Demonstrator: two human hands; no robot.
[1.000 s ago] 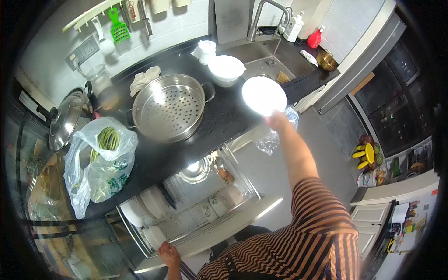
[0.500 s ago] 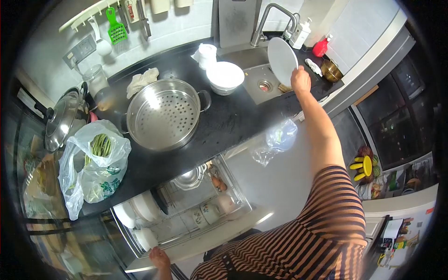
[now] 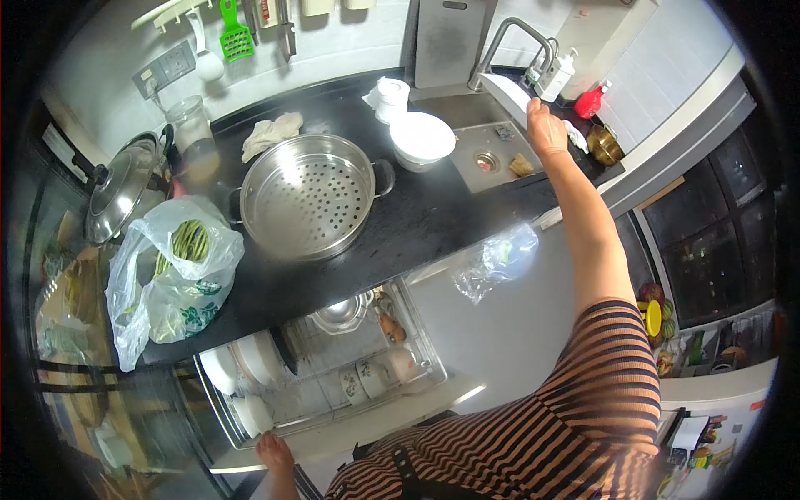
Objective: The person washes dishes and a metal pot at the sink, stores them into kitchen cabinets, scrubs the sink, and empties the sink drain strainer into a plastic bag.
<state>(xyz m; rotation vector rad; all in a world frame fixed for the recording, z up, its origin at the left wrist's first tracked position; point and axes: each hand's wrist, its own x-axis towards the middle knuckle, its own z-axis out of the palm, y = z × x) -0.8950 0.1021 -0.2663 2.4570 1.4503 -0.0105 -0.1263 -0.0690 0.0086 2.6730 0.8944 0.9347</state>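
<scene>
My right hand is closed on the edge of a white plate, held tilted above the sink near the faucet. The plate now shows almost edge-on. Down at the lower left, my left hand has its fingers curled over the front edge of the pulled-out drawer. Inside that drawer, white bowls and plates stand in a wire rack, beside patterned cups. A stack of white bowls sits on the counter left of the sink.
A steel steamer pot stands mid-counter. Left of it are a plastic bag of green beans, a lidded pan and a clear jug. A sponge lies in the sink; a plastic bag hangs at the cabinet front.
The plate has turned from nearly face-on to almost edge-on in my right hand, baring the sponge in the sink. My left hand stays at the drawer edge. The view has shifted slightly.
</scene>
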